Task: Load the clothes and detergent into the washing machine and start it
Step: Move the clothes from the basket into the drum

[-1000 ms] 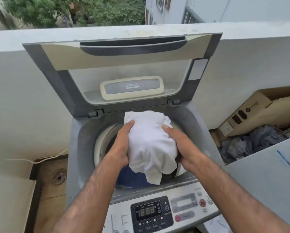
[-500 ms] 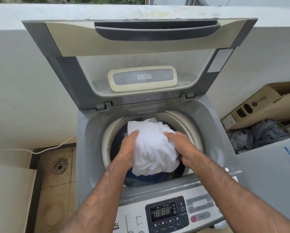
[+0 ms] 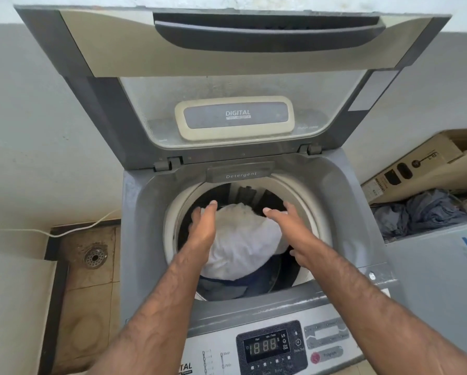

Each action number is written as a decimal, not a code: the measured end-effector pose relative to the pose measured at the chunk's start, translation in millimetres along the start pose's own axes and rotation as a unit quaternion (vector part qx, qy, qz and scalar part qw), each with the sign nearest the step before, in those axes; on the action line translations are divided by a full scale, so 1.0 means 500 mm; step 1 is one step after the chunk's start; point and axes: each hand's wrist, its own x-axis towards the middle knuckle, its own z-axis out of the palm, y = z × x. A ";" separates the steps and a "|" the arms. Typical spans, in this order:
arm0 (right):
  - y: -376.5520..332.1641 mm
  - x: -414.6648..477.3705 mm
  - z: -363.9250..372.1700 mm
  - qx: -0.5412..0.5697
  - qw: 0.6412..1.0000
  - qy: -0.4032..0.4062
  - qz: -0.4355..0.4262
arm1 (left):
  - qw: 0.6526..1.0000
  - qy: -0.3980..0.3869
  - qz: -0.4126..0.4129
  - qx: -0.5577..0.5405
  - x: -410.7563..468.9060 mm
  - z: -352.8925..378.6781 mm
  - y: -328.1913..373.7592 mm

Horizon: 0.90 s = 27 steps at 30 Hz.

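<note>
At frame centre the white cloth (image 3: 244, 244) lies in the washing machine drum (image 3: 307, 204). The left hand (image 3: 203, 230) and right hand (image 3: 294, 234) flank it, fingers straight, holding nothing, perhaps brushing it.

Soft white cloth (image 3: 243, 239) lies inside matt grey plastic washer (image 3: 143, 239).
</note>
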 end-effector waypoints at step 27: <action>-0.122 0.114 0.075 0.341 0.935 -0.095 0.014 | 0.876 -0.134 0.021 -0.464 -0.057 0.085 0.174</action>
